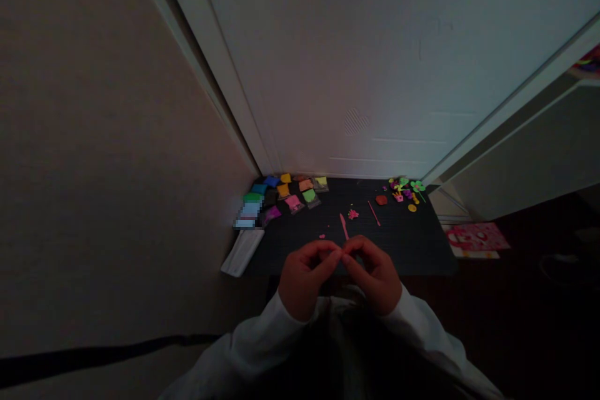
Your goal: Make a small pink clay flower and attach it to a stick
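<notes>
My left hand (305, 278) and my right hand (377, 278) meet at the fingertips over the near edge of a dark table (300, 250). Both are closed in a pinch; whatever sits between the fingertips is too small or hidden to name. Just beyond them lies a pink plastic knife (344, 225), its near end behind my fingers. Close to it are a small pink clay-like piece (353, 214) with bits around it and a thin pink stick (374, 213). A tiny pink piece (322, 236) rests left of the knife.
Several colourful packets, one pink (294, 204), crowd the table's left side near a white packet (242, 252). At the right lie a red lump (381, 200), a yellow disc (412, 208) and small colourful figures (407, 190). A white panel (328, 75) rises behind the table.
</notes>
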The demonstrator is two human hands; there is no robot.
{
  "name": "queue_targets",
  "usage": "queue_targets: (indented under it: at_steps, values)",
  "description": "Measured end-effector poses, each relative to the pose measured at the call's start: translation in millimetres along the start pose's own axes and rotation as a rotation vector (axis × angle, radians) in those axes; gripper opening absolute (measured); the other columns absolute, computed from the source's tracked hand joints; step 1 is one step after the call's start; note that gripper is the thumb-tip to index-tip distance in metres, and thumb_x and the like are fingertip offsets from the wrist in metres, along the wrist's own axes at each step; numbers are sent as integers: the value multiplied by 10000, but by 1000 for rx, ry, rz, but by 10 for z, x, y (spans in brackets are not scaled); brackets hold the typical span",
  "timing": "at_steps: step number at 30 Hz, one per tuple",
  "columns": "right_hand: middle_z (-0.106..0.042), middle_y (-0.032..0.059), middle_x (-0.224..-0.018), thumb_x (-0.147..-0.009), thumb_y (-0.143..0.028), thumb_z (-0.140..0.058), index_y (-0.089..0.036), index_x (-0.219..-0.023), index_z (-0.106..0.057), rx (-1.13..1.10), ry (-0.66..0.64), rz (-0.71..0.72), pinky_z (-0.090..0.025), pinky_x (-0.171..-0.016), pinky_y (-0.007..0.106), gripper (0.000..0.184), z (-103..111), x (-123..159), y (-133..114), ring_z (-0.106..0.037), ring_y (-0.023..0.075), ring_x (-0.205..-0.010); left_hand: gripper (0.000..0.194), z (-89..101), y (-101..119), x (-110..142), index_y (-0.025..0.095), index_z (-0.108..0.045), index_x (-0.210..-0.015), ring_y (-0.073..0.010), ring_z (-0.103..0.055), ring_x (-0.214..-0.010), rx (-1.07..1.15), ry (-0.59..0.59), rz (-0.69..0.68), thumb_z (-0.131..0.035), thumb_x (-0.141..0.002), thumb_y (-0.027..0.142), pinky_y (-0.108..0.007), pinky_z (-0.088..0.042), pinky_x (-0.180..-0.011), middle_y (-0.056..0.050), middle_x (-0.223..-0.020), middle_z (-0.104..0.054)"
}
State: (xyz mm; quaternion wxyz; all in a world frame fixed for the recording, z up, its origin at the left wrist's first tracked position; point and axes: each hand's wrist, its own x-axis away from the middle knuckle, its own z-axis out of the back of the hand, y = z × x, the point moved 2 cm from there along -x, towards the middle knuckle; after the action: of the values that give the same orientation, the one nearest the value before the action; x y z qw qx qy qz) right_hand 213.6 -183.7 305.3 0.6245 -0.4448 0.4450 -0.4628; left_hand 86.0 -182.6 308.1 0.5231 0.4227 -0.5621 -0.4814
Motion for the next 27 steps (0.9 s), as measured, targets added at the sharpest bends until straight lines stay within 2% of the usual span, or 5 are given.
queue_targets:
  at_steps: [9,16,20,27]
  values:
    - [-478,3,-698,-744,-209,-464,-178,-741,-488,24,-3,4,-359,-635,266,39,-2,-14,-3,-444,125,-676,132,-12,-1,-8,156,-583,-712,-81,-433,-520,50,23,27,-560,-665,277,-184,-332,-500,37,-558,-504]
    - [-490,4,-693,-746,-235,-472,-173,-742,-498,9,20,-21,-362,-628,260,67,-6,-38,-16,-454,124,-668,189,-2,-98,-21,189,-552,-855,-54,-280,-427,179,31,38,-501,-713,303,-173,-224,-407,68,-476,-335]
    - [-492,8,-692,-745,-227,-472,-173,-742,-499,22,10,-19,-363,-628,265,60,-6,-48,-15,-448,124,-668,157,31,-48,-17,171,-569,-788,-64,-329,-465,36,32,-11,-557,-669,273,-179,-268,-449,57,-505,-376]
    - [-482,1,-679,-739,-212,-465,-176,-732,-499,53,-10,-13,-359,-619,260,50,-8,-69,8,-436,119,-655,126,47,-37,-30,169,-561,-729,-82,-359,-494,-128,51,-71,-528,-691,285,-190,-294,-482,48,-511,-389]
